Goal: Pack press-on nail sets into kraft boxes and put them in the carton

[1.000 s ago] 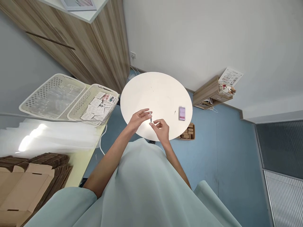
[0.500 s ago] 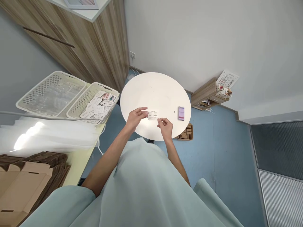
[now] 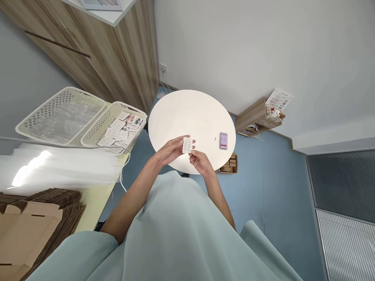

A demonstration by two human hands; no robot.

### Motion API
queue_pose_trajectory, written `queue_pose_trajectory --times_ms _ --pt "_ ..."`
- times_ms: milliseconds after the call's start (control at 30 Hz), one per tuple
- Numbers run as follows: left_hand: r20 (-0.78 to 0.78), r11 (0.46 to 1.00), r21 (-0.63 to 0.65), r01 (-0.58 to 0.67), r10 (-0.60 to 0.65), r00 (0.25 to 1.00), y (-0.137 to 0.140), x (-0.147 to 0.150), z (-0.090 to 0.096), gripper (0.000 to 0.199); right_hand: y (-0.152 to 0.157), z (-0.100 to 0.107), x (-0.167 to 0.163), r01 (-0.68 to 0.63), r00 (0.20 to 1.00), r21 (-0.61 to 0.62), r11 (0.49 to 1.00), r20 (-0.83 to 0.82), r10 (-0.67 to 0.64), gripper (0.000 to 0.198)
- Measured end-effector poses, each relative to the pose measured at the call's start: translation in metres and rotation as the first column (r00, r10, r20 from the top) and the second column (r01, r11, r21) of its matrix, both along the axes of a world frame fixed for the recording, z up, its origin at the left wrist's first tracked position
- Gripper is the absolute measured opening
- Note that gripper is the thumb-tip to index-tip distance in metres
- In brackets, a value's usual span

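Note:
A small white card (image 3: 187, 145) with rounded corners and printed lines is held above the near part of the round white table (image 3: 187, 113). My left hand (image 3: 172, 150) grips its left side, thumb in front and fingers behind, some fingertips showing past the right edge. The lower right corner is pinched between thumb and finger of my right hand (image 3: 200, 160). The printing is too small to read. On the table to the right lies a purple and pink rectangular item (image 3: 223, 141), blurred in the picture.
To the left, a white basket (image 3: 84, 137) holds many similar cards, beside another basket (image 3: 22, 127) of clear plastic pieces. Flattened cardboard boxes (image 3: 32, 230) are stacked at lower left. A box of small cartons (image 3: 231, 164) stands on the floor right of the table.
The card has gone from lying wide to standing upright in my hands. My left hand has moved slightly right, its fingers now behind the card. My right hand has shifted a little lower and left.

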State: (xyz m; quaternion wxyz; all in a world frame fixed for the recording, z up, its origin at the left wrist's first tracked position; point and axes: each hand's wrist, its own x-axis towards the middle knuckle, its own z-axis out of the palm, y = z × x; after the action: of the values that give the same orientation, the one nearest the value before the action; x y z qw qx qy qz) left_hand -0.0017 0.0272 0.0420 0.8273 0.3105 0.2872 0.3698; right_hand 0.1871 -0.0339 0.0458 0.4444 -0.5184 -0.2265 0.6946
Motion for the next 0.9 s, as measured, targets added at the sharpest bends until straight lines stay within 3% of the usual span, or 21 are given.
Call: queue_pose_trajectory --times_ms 100,167,333,500,700,800,900 --pt "-0.029 1.000 0.004 -0.018 0.018 0.999 0.000 0.001 0.003 0.069 0.000 -0.002 -0.002 0.002 0.999 0.004 1.000 0.046 -0.003 0.034" --pt "-0.071 0.998 0.002 -0.057 0.057 0.996 0.001 0.002 0.004 0.071 0.000 -0.003 -0.002 0.027 0.984 0.038 0.999 0.172 -0.033 0.035" --pt "-0.206 0.985 -0.007 -0.173 0.168 0.964 0.001 0.006 0.006 0.078 -0.003 0.008 -0.006 0.067 0.873 0.177 0.982 0.467 -0.143 0.034" --pt "-0.322 0.978 0.060 -0.198 0.206 0.924 0.001 0.011 0.007 0.086 -0.006 0.021 -0.020 -0.042 0.758 0.278 0.960 0.635 -0.151 0.028" --pt "-0.376 0.971 0.121 -0.205 0.236 0.896 0.002 0.013 0.006 0.091 -0.005 0.017 -0.022 -0.067 0.647 0.302 0.951 0.739 -0.189 0.024" --pt "-0.384 0.957 0.141 -0.252 0.287 0.877 0.004 0.010 0.005 0.088 -0.002 0.015 -0.011 0.011 0.657 0.313 0.950 0.714 -0.243 0.030" --pt "-0.410 0.948 0.157 -0.275 0.316 0.855 0.006 0.007 0.007 0.080 0.002 0.013 0.003 0.065 0.760 0.251 0.966 0.615 -0.211 0.039"
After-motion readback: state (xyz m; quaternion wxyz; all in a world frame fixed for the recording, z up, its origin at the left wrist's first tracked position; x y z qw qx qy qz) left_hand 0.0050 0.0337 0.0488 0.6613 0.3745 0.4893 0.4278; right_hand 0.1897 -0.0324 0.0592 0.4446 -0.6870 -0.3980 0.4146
